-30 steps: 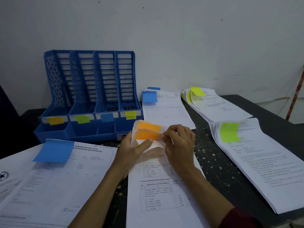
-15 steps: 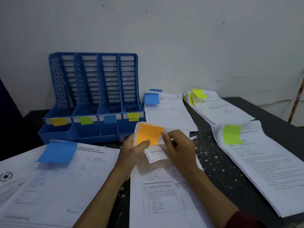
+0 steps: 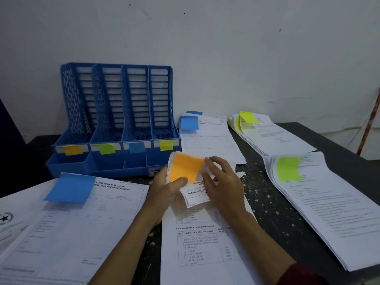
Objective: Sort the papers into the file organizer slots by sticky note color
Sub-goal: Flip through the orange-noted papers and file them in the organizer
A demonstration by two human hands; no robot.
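The left hand (image 3: 164, 190) pinches the curled-up far end of the near middle papers (image 3: 205, 243), its thumb on their orange sticky note (image 3: 185, 167). The right hand (image 3: 224, 188) touches the note's right edge. Whether it pinches the sheets is unclear.
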